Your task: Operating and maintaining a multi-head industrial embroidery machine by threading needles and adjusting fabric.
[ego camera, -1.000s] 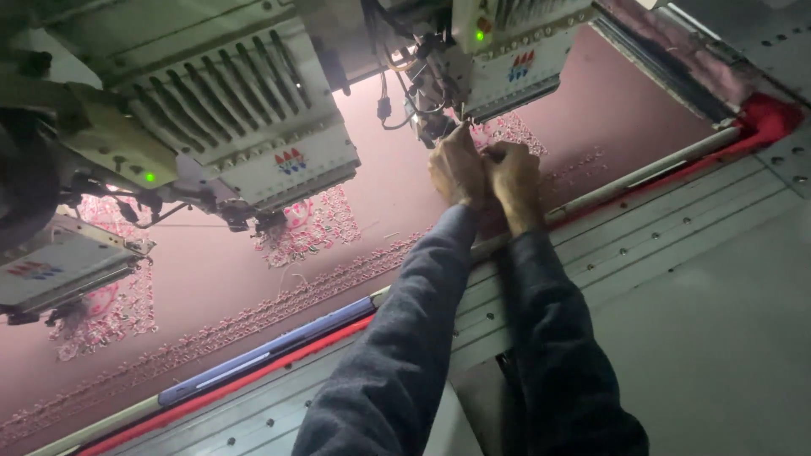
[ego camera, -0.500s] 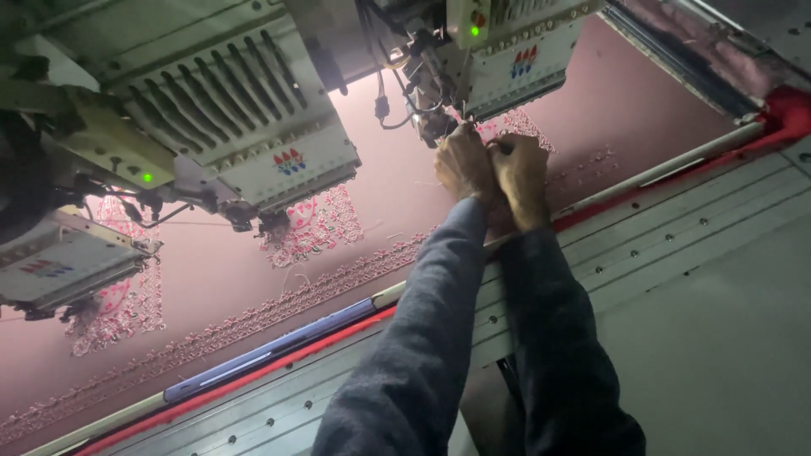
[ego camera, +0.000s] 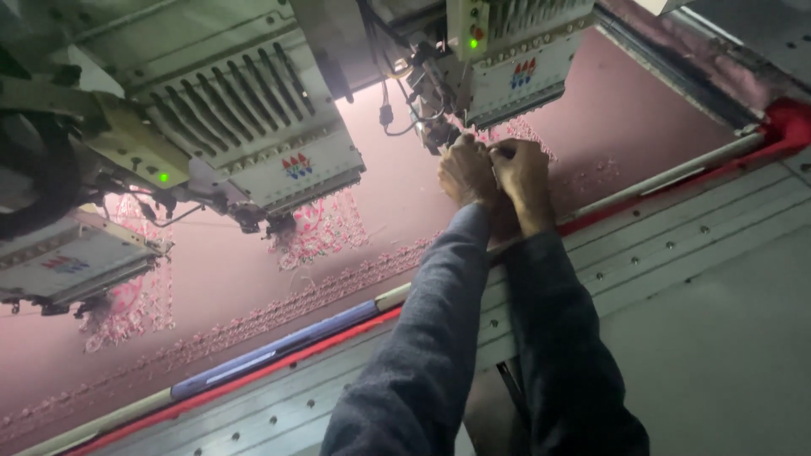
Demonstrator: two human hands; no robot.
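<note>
Embroidery head [ego camera: 507, 67], white-labelled, both hands [ego camera: 494, 173] pinched together beneath; grasp unclear.

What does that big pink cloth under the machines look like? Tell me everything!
The pink cloth lies flat and stretched under the row of embroidery machine heads. It looks smooth and thin. Lacy pink-and-white stitched patches sit below each head, and a stitched band runs along its near edge, beside a red and blue frame bar. The left hand and right hand rest together over it.
</note>
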